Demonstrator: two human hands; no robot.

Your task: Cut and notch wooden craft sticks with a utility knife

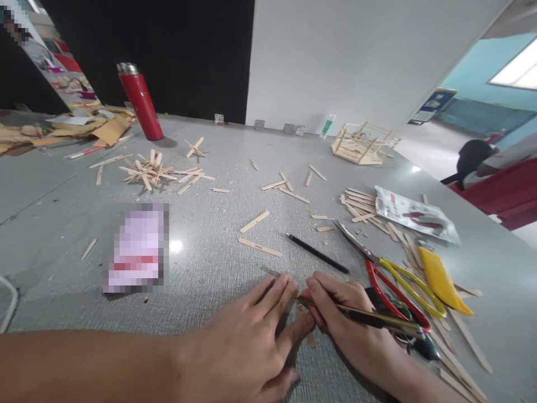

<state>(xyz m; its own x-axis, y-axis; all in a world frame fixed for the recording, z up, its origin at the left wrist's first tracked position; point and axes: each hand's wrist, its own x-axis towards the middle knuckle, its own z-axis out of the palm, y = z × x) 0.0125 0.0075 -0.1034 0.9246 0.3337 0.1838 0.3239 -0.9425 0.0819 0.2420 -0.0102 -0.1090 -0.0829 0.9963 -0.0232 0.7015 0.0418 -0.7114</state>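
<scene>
"Okay, what's going on right up close?"

"The left hand (251, 330) is pressing a flat wooden stick (311, 340) to the bench (210, 235), fingers bunching together. The fingers are hiding most of it, so I'm not telling whether that grip is pinching or just pinning. The right hand (352, 330) is closing its grip around a slim brass-and-black tool (390, 321), pen style, its tip nearly meeting the left fingers."

"How's the wood looking to handle?"

"Featherlight, I'm guessing, fairly stiff but splitting easily, and dry rather than slippery. I'd be holding it flat by the ends, fingertips clear of the tip. The tool's probably feeling firm, best held low on the barrel."

"And past that?"

"A matte black pen-like tool (318, 253) is lying just ahead, metal cutters (372, 258) with red and yellow handles are sitting to the right, and two round-ended sticks (260, 247) are forming a loose V. Farther off, a shiny pouch (415, 215) is crinkling over more sticks, a rough pile (153, 170) is sprawling left, and a spindly wooden frame (364, 145) and glossy red bottle (142, 103) are standing at the back."
</scene>
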